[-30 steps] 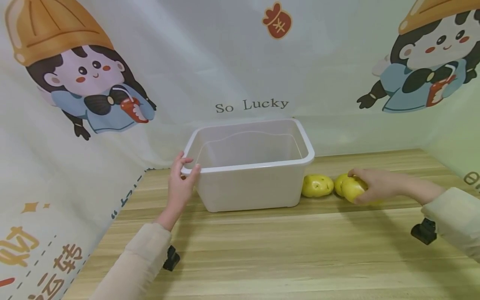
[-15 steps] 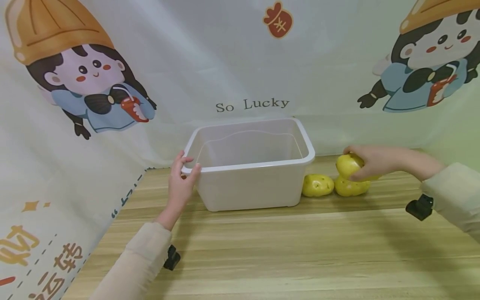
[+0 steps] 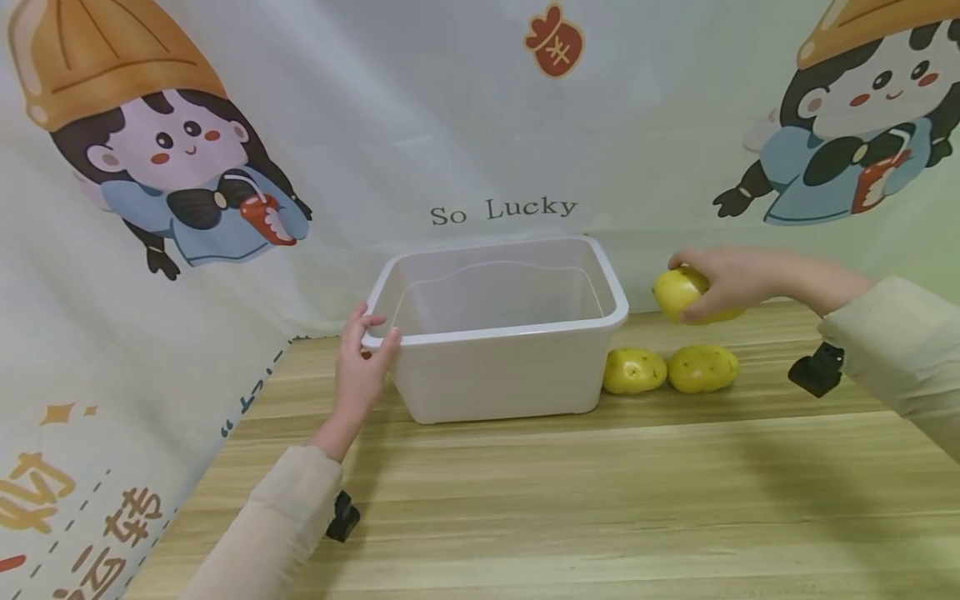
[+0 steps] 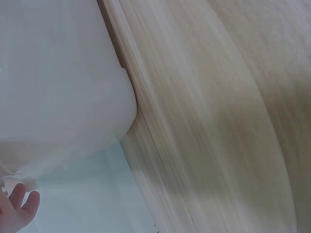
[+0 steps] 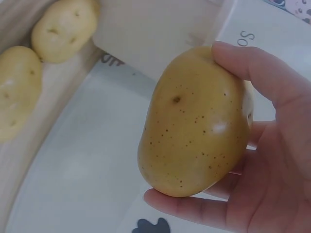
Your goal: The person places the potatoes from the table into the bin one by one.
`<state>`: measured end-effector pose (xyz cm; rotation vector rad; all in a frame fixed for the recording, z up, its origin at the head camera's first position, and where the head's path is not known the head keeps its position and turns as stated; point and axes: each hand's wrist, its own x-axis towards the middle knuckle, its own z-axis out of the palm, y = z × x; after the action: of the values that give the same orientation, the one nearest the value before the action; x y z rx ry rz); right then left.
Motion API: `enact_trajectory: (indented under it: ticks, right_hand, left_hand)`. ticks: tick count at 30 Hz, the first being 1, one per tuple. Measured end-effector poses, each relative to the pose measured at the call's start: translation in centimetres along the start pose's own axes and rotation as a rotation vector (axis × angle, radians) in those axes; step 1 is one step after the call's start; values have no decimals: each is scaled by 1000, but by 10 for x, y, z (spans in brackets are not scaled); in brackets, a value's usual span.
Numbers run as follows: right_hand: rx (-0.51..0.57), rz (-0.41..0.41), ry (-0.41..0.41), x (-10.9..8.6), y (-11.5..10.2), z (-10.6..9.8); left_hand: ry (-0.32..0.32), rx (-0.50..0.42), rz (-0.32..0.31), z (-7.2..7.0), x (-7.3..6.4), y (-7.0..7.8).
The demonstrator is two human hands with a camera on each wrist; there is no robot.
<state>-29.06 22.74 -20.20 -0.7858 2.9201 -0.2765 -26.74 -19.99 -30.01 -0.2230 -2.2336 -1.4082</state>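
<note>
Head view: left hand [image 3: 360, 362] grips the bin edge [image 3: 495, 332], right hand [image 3: 738, 279] a potato [image 3: 680, 292] clear of it.

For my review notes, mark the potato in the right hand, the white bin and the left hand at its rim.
Held potato [image 5: 194, 126]: right wrist view, middle of its speckled side.
White bin [image 3: 502, 379]: head view, outer front wall.
Left hand [image 3: 360, 379]: head view, middle of the hand.
</note>
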Motion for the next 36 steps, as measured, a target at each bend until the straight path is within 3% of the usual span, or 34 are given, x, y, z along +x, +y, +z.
enact_trajectory:
  ticks: [2,4,13,24,36]
  right_hand:
    - [-4,-7,1,4,-2,-4]
    - [-1,-10,0,7,-6,-8]
    - [-37,0,-44,23,-20,-22]
    - [-33,1,-89,42,-41,-37]
    - [-36,5,-106,63,-59,-44]
  left_hand:
    - [-5,-2,-11,-1,-4,11]
    - [-7,-6,-13,-1,-3,10]
    - [8,-7,13,3,11,-26]
    - [4,-14,-5,2,5,-12]
    - [21,2,42,3,11,-30]
